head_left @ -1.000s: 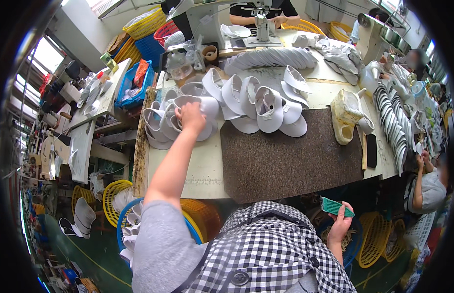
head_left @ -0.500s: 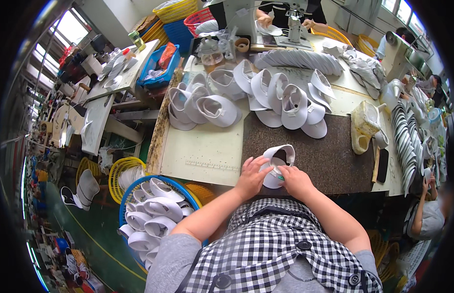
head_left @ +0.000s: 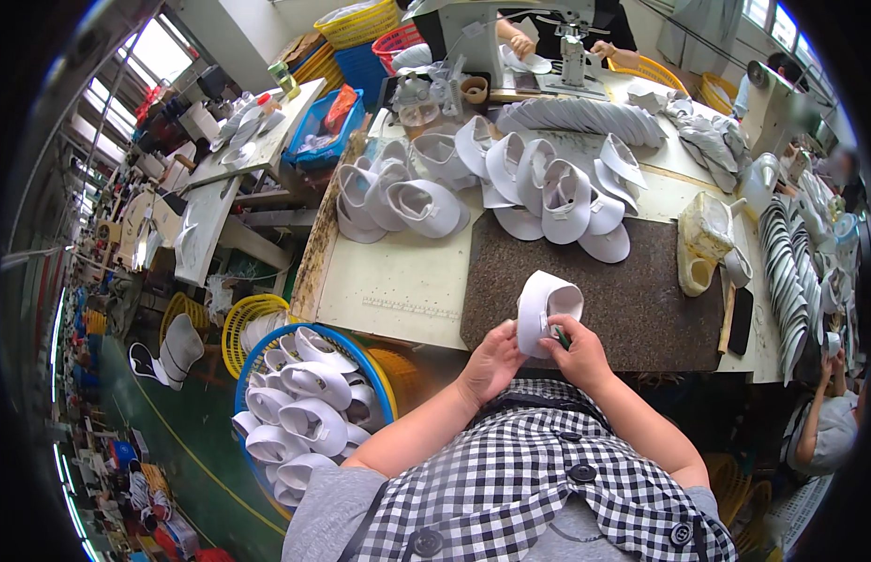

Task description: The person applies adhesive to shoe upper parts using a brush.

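A white sun visor (head_left: pixel 538 304) is held up on edge over the near side of a dark brown mat (head_left: pixel 641 314), its band curving round an open middle. My left hand (head_left: pixel 490 367) grips its lower left edge, fingers partly behind it. In my closed right hand (head_left: pixel 582 356) is a small tool with a green part (head_left: pixel 562 338), close against the visor's lower edge. The rest of the tool is hidden by the fingers. Beyond the mat stand several similar white visors (head_left: pixel 565 201), with more visors (head_left: pixel 424 208) grouped to the left.
At my left, a blue-rimmed basket (head_left: pixel 387 393) holds many visors. A stained plastic container (head_left: pixel 702 234) and a wooden-handled tool (head_left: pixel 729 318) lie at the mat's right. Stacked white pieces (head_left: pixel 585 122) line the back, before a sewing machine (head_left: pixel 574 56) where another person's hands work.
The visor has been lifted and turned from lying brim-toward-me to standing on edge. My left hand has shifted down to its lower left side; the green tool shows more in my right hand.
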Tool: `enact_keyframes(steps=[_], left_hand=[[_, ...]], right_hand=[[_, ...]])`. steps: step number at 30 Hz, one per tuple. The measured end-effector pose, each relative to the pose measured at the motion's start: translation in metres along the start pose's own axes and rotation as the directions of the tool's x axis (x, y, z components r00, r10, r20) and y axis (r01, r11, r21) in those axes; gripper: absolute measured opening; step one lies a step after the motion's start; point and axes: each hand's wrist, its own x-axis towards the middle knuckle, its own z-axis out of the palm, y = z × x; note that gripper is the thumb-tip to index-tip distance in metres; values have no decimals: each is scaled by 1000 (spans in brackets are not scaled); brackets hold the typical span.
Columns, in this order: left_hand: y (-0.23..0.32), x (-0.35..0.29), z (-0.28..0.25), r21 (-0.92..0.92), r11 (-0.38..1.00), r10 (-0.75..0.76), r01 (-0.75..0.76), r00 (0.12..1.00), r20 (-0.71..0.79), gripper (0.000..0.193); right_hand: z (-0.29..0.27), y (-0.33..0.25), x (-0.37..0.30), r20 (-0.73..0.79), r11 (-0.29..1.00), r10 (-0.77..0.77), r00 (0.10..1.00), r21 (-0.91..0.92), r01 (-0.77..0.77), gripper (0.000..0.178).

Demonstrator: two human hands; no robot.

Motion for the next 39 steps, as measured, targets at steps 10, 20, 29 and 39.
enact_keyframes(steps=[10, 20, 29, 39], left_hand=[[-56, 40, 0, 123, 980, -60, 157, 822, -566, 38], [-66, 60, 2, 87, 994, 103, -69, 866, -489, 41], [-26, 91, 55, 781, 610, 536, -130, 794, -286, 28], [-26, 147, 73, 875, 421, 230, 238, 906, -356, 32]], right_hand=[[-51, 60, -31, -87, 955, -225, 970, -219, 202, 27], [-252, 164, -61, -701, 994, 80, 708, 6, -107, 35], [-284, 195, -4, -706, 999, 26, 707, -3, -39, 20], [-310, 242, 3, -720, 980, 170, 673, 51, -193, 18]])
